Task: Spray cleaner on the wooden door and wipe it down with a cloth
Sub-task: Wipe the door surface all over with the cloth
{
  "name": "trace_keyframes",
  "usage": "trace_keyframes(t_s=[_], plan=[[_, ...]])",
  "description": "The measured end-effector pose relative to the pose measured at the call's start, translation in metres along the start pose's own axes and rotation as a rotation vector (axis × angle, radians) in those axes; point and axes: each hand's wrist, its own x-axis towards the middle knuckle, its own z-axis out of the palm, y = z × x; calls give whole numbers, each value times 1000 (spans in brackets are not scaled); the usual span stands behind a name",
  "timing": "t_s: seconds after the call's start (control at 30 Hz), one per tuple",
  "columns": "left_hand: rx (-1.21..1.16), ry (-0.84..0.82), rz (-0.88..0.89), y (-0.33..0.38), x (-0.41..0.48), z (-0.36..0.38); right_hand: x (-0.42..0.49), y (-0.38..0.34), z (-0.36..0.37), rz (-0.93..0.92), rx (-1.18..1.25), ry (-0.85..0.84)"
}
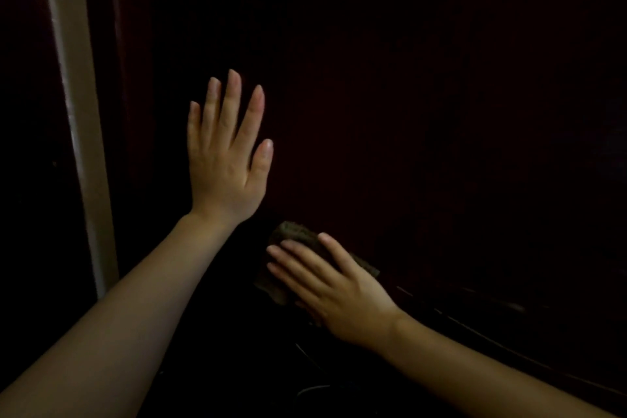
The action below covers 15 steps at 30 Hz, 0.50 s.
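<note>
The cloth point(293, 233) is a dull, brownish-green rag, bunched against the wooden door point(407, 112), which stands straight behind it as a very dark surface that fills nearly the whole view. Only the cloth's edges show: a rumpled hump above the fingers, a corner on the far side, and a fold hanging below and to the left.

The right hand point(336, 285) lies on top of the cloth and presses it to the door. Its fingers are straight and held close together, pointing up and to the left, not curled round the fabric. The bare forearm runs away from the cloth to the lower right.

Up and to the left of the cloth, apart from it, the left hand point(225, 159) is laid flat on the door. The fingers are straight, slightly spread and pointing upward, with the thumb out on the side nearest the cloth. It holds nothing. Its bare forearm comes down to the lower left, so the two hands are apart, one above the other.

Right of the cloth and a little below it, faint glinting ridges point(509, 304) slant down across the dark wood; the dimness hides what they belong to. Well to the left of the cloth, past the left hand, a pale upright strip point(78, 119) runs from the top of the view downward, leaning slightly.
</note>
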Motion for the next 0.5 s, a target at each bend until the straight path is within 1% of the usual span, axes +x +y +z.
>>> trace_keyframes(t_s=[0.07, 0.2, 0.27, 0.33, 0.43, 0.5], plan=[[4, -13, -3, 0, -1, 0, 0, 12, -6, 44, -10, 33], [0, -31, -26, 2, 0, -2, 5, 26, -12, 236, 33, 114], [4, -26, -29, 2, -1, -1, 9, 19, -11, 252, 70, 114], [6, -22, -33, 2, -2, -1, 12, 8, -7, 212, 112, 77], [2, -27, -33, 2, -2, -2, 9, -5, 0, 31, 93, 10], [13, -32, -21, 1, -3, -2, 0, 2, 3, -56, 64, 34]])
